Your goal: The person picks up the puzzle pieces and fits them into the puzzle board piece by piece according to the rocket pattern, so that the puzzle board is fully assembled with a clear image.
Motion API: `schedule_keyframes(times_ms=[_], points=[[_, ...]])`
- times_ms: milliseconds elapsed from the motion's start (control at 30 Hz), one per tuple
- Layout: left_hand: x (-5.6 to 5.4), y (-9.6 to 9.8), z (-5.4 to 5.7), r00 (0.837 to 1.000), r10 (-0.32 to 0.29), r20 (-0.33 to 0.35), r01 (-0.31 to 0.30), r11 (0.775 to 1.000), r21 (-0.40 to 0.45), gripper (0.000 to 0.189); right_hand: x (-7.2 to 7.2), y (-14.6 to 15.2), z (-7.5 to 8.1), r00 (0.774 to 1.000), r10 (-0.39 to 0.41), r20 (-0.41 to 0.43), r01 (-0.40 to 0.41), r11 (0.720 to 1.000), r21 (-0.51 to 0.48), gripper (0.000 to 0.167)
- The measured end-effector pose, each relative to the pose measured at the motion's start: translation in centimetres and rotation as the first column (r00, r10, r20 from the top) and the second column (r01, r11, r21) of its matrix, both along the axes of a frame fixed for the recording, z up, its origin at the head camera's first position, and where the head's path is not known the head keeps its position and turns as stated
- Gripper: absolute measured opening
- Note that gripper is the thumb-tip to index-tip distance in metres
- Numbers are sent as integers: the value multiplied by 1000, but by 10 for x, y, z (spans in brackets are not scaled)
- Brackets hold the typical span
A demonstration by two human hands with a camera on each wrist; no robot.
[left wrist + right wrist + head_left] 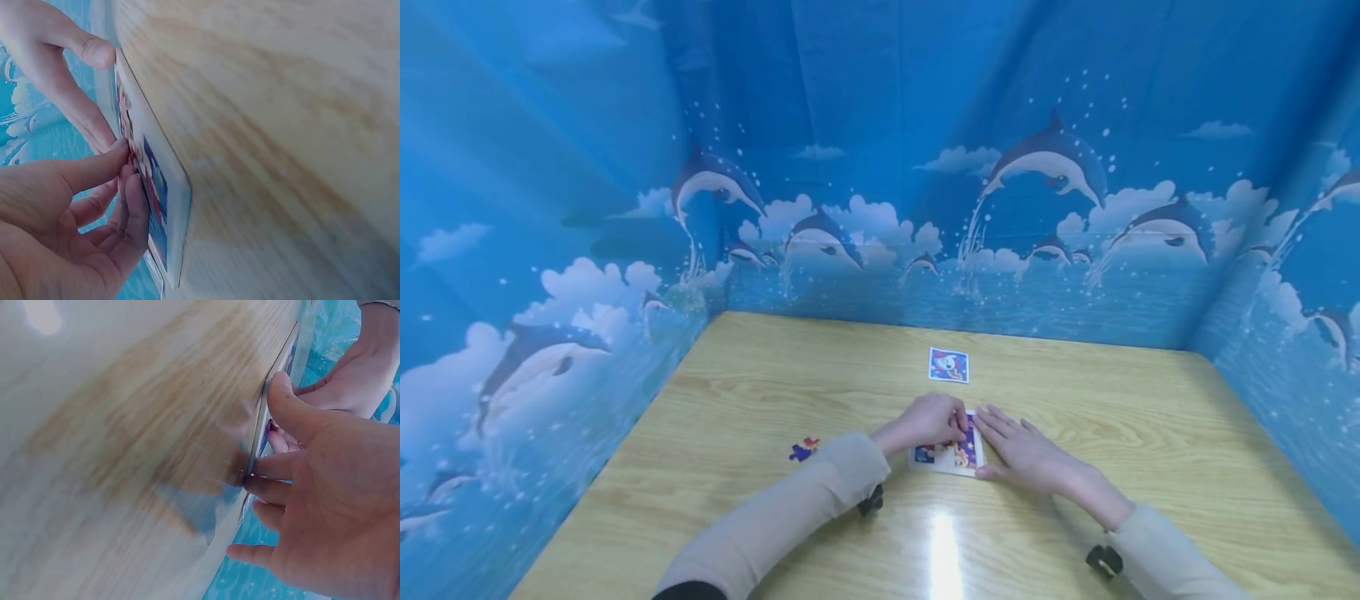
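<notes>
A small square jigsaw puzzle board (946, 468) with a white border lies on the table, partly filled with purple and multicoloured pieces and partly bare white. Over its upper part, my left hand (934, 419) pinches a small puzzle piece (270, 425) between thumb and fingers, its tips right at the board's surface; most of the piece is hidden by the fingers. Along the board's right edge rests my right hand (1028, 454), fingers straight and thumb (282, 390) at the near corner. Left of the left forearm lie loose puzzle pieces (803, 450), purple and orange-red.
Beyond the board lies a small square picture card (949, 365) with a blue and red print. The wooden table (760, 375) meets a blue dolphin-print curtain (880, 167) at the back and both sides. A light reflection shines on the near tabletop.
</notes>
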State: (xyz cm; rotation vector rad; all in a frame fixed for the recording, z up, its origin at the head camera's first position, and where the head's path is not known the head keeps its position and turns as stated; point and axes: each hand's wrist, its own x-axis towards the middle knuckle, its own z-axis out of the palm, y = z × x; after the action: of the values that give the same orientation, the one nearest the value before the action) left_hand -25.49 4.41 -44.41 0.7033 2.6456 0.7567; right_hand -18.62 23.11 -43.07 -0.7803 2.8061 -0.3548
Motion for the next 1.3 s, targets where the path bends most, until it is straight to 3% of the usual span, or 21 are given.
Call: schedule_keyframes(times_ms=[400, 600, 833, 1000, 1167, 1300], points=[[-1, -1, 2, 999, -27, -31, 25, 999, -48, 25, -1, 1, -2, 1000, 2, -8, -2, 1000, -5, 83], [-1, -1, 2, 998, -37, -49, 33, 997, -70, 25, -2, 1, -3, 1000, 1, -5, -1, 1000, -2, 85], [-2, 1, -1, 1000, -12, -26, 11, 998, -56, 12, -2, 0, -3, 1000, -4, 1, 4, 1000, -2, 85], [-1, 2, 0, 999, -9, -44, 6, 997, -76, 18, -2, 0, -3, 1000, 2, -8, -2, 1000, 0, 84], [-1, 0, 1, 1000, -6, -30, 4, 999, -42, 13, -2, 0, -2, 1000, 1, -8, -1, 1000, -1, 84], [-4, -7, 4, 1000, -5, -6, 6, 999, 38, 15, -1, -1, -1, 1000, -6, 2, 6, 1000, 6, 85]])
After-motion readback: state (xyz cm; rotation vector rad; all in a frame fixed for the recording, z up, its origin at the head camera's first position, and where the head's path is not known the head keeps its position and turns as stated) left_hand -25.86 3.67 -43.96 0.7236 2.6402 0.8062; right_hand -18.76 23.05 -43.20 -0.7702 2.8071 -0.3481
